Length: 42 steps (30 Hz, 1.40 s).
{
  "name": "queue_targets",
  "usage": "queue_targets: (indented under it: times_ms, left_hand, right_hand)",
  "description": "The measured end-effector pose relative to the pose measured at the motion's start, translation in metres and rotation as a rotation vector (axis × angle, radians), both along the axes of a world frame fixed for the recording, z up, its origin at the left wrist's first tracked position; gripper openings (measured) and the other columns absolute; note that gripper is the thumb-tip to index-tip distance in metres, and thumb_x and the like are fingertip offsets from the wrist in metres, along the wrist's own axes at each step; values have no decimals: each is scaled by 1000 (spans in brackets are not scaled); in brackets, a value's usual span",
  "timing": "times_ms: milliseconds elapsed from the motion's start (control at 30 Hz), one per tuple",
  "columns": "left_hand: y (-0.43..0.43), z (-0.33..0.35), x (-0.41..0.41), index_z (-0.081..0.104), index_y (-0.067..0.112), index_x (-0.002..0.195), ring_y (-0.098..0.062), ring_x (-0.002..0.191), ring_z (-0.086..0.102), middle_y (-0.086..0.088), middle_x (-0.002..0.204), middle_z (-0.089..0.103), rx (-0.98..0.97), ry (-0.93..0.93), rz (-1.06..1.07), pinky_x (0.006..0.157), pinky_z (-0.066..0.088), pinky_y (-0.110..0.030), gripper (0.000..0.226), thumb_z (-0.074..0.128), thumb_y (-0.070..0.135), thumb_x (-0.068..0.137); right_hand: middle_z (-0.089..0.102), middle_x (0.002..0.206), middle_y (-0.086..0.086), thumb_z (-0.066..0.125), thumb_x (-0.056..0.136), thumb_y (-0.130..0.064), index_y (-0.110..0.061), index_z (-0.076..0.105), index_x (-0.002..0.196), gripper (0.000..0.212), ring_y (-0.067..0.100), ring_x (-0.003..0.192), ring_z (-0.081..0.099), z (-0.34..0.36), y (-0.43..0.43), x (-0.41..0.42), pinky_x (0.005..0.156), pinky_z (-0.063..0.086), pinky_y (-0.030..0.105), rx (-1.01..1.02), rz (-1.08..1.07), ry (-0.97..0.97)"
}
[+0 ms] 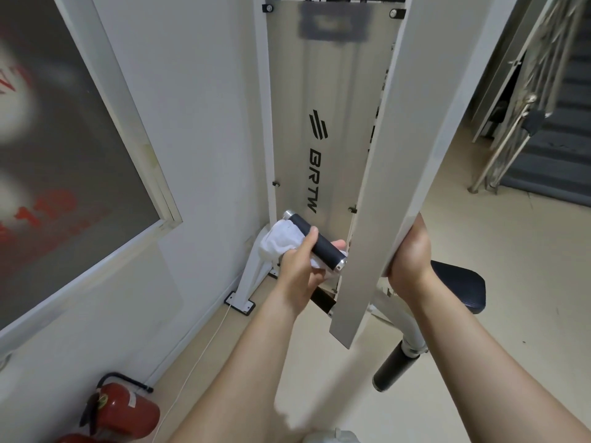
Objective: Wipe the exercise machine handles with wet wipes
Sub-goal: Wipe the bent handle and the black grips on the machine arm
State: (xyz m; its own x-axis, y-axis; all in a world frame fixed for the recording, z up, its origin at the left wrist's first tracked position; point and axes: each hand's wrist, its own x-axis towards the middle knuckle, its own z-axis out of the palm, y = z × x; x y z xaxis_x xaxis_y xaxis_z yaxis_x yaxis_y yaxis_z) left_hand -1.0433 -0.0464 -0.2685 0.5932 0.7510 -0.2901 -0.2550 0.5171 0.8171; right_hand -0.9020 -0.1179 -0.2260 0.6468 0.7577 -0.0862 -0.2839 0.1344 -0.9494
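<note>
Framed poster (pixel 64 155): hangs on the wall at your far left, well apart from the work.
Fire extinguisher (pixel 128 410): red, lying on the floor at the lower left by the wall.
White cloth (pixel 278 241): bunched against the underside and upper end of the handle. It is soft and light, so it will fold to the round shape if you cup it.
Left hand (pixel 299 266): your fingers curl round the cloth and your thumb lies across the handle, pinching the two together.
Handle (pixel 316 241): a short black grip with silver end caps, tilted, just in front of the machine's lower panel. It looks stiff, with a rubbery sleeve that should drag on the cloth. The metal caps will likely be slicker, so take hold at the middle of the black part.
Panel (pixel 329 91): pale upright sheet with black lettering, behind the handle.
White arm (pixel 399 155): a long flat metal bar slanting down the frame. It is rigid and probably heavy, so hold it by its edge.
Right hand (pixel 409 254): wrapped round the arm's right edge low down, steadying it.
Seat pad (pixel 460 286): black, just right of your wrist.
Roller (pixel 395 362): black padded cylinder below the seat.
</note>
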Motion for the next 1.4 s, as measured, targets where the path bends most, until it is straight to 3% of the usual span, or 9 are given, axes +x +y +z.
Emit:
queue_targets:
  times_ms: [333,700,733,767,800,967,1133,1267,1400]
  left_hand:
    - [13,-6,-37,73,1,95,-23,73,61,-11,85,73,125,517,-94,60,51,-28,32,51,24,96]
    - [35,77,-40,60,15,70,-9,56,55,0,64,52,848,920,-312,53,35,-21,31,85,29,79]
    - [35,84,-38,66,11,84,-2,67,35,17,78,39,864,923,-309,57,38,-23,28,87,29,77]
    - [37,85,-39,68,8,99,-27,105,62,18,104,33,840,886,-274,60,44,-26,37,88,27,75]
    - [39,83,-42,67,11,103,-21,73,68,16,86,54,770,799,-203,63,52,-29,38,89,23,74]
    - [24,49,-44,67,23,109,-13,104,70,5,108,72,627,396,356,93,60,-43,28,74,10,85]
    - [8,32,-6,76,19,104,-6,87,71,6,93,77,600,301,477,77,56,-21,26,80,30,81]
    - [21,21,-4,80,20,100,3,92,69,12,98,74,624,357,609,85,53,-17,13,79,21,87]
    - [24,13,-1,81,22,100,-9,98,56,12,101,55,856,520,646,82,40,-7,11,75,24,91]
  right_hand:
    - [65,98,30,48,83,-45,3,66,103,55,41,89,64,2,-7,4,84,53,49,54,120,93]
    - [64,127,14,68,95,-24,-14,48,146,55,38,114,54,-11,77,75,95,52,49,-221,678,-192]
    - [65,120,19,76,88,-24,-8,55,137,55,40,109,54,-13,91,78,91,52,46,-254,773,-272]
    - [66,108,20,81,83,-22,-8,65,122,44,38,97,58,-5,95,71,83,53,40,-262,853,-356]
    - [68,97,18,83,80,-19,-10,72,105,29,32,84,62,8,96,56,75,53,34,-280,905,-427]
    - [71,71,15,82,78,-4,-7,68,86,16,19,54,66,26,95,23,52,57,26,-226,876,-536]
    - [77,86,16,76,77,-7,-6,73,88,11,24,79,75,16,87,16,71,60,28,-118,842,-342]
    - [65,133,15,64,91,-11,-4,61,132,41,31,125,62,14,58,36,99,53,35,-89,974,-196]
    - [68,107,19,67,78,-37,2,62,114,53,36,96,65,-6,22,38,83,52,44,-1,528,-20]
